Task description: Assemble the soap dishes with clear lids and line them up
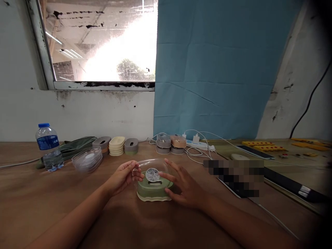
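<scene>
A clear plastic cover (153, 163) with a round printed label (152, 175) is held up in front of me. My left hand (127, 177) pinches its left edge between thumb and fingers. My right hand (183, 185) is spread at the other side, its index fingertip at the label and its thumb near the green box. That green oval box (150, 191) has a dark slot in its top and a wavy cream base, and stands on the table behind and below the cover. Whether the cover touches the box, I cannot tell.
Clear plastic trays (88, 159) lie stacked at left beside a water bottle (49, 147). Along the wall stand cream pieces (117, 147), a grey-green box (131, 146) and stacked grey boxes (163, 143). A power strip (199, 144) with cables lies at right, near phones.
</scene>
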Action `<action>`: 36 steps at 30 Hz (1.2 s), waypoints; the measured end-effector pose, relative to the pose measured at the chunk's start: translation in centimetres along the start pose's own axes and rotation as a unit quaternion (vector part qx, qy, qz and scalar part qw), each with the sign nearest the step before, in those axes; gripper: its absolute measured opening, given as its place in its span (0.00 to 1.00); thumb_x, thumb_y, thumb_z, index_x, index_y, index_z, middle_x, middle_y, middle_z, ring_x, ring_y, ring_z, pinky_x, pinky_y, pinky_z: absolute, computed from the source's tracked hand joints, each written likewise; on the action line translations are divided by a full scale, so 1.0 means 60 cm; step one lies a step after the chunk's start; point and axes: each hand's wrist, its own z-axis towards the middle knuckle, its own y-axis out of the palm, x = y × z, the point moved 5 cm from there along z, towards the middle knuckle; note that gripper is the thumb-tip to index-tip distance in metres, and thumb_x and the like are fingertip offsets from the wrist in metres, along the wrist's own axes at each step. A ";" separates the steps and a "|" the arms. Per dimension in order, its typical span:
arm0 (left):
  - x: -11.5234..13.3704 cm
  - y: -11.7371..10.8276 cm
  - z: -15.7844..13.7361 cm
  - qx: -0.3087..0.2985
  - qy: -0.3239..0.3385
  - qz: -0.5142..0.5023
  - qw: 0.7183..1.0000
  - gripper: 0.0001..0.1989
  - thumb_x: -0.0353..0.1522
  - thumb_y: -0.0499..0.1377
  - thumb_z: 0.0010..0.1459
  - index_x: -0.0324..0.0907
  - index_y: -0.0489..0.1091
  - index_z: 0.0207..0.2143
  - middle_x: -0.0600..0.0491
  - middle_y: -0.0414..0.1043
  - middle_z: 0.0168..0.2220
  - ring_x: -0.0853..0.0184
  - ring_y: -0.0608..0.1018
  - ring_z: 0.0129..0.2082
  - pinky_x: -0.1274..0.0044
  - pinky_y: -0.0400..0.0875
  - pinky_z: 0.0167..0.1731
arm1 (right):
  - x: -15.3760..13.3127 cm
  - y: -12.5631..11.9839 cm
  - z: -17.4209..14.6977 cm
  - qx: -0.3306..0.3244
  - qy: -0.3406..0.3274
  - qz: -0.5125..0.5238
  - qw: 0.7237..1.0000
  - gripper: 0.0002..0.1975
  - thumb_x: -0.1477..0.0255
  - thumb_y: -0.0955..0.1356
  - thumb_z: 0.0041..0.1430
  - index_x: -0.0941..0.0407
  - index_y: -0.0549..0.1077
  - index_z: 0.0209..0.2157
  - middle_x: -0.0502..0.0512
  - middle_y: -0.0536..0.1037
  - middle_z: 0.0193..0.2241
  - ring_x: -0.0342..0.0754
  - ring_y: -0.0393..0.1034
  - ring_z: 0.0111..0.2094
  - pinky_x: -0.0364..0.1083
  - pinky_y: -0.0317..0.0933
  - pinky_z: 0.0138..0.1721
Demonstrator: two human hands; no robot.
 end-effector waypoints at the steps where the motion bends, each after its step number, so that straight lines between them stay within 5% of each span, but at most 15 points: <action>1: -0.004 0.001 0.002 -0.003 -0.001 0.003 1.000 0.10 0.36 0.58 0.51 0.37 0.66 0.29 0.54 0.67 0.27 0.70 0.74 0.27 0.77 0.68 0.30 | 0.001 0.003 0.000 -0.021 0.005 0.013 1.000 0.25 0.70 0.63 0.53 0.50 0.57 0.54 0.55 0.41 0.60 0.56 0.45 0.57 0.55 0.51 0.52; 7: -0.016 -0.013 0.015 0.078 0.077 0.124 0.986 0.15 0.42 0.55 0.52 0.37 0.67 0.27 0.56 0.66 0.25 0.73 0.68 0.27 0.81 0.62 0.31 | 0.008 0.020 -0.004 -0.118 0.040 0.079 0.989 0.27 0.65 0.64 0.53 0.50 0.56 0.55 0.56 0.42 0.60 0.55 0.45 0.58 0.52 0.50 0.53; 11: -0.038 -0.031 0.025 0.154 0.026 0.156 0.975 0.24 0.48 0.50 0.52 0.37 0.68 0.37 0.52 0.68 0.31 0.69 0.70 0.30 0.79 0.64 0.31 | 0.016 0.024 -0.005 -0.136 0.083 0.104 0.982 0.27 0.60 0.63 0.54 0.49 0.55 0.55 0.57 0.49 0.58 0.56 0.47 0.57 0.54 0.49 0.53; 18: -0.052 -0.035 0.025 0.032 -0.018 0.220 0.975 0.27 0.46 0.50 0.53 0.40 0.57 0.51 0.46 0.59 0.53 0.60 0.63 0.52 0.70 0.57 0.50 | 0.043 0.034 -0.008 -0.106 0.152 0.242 0.952 0.26 0.60 0.60 0.57 0.51 0.53 0.56 0.58 0.58 0.53 0.53 0.54 0.53 0.53 0.51 0.52; 23: -0.046 -0.035 0.006 -0.084 -0.040 0.367 0.925 0.43 0.38 0.63 0.43 0.44 0.41 0.57 0.46 0.47 0.59 0.61 0.53 0.58 0.69 0.47 0.56 | 0.053 0.046 -0.011 -0.129 0.172 0.349 0.912 0.25 0.60 0.60 0.58 0.52 0.54 0.55 0.56 0.60 0.53 0.52 0.55 0.52 0.52 0.51 0.52; 27: -0.040 -0.030 0.002 -0.099 -0.017 0.410 0.907 0.46 0.35 0.65 0.40 0.44 0.40 0.56 0.44 0.48 0.57 0.61 0.55 0.57 0.68 0.48 0.55 | 0.053 0.042 -0.012 -0.131 0.171 0.364 0.906 0.24 0.60 0.60 0.57 0.53 0.56 0.54 0.56 0.59 0.53 0.52 0.54 0.53 0.52 0.49 0.53; 36: -0.035 -0.015 -0.003 -0.110 0.036 0.356 0.927 0.48 0.32 0.68 0.34 0.48 0.42 0.54 0.45 0.52 0.54 0.58 0.61 0.53 0.65 0.54 0.52 | 0.047 0.035 -0.008 -0.125 0.123 0.334 0.926 0.24 0.61 0.62 0.55 0.54 0.57 0.52 0.58 0.61 0.50 0.51 0.56 0.50 0.50 0.51 0.50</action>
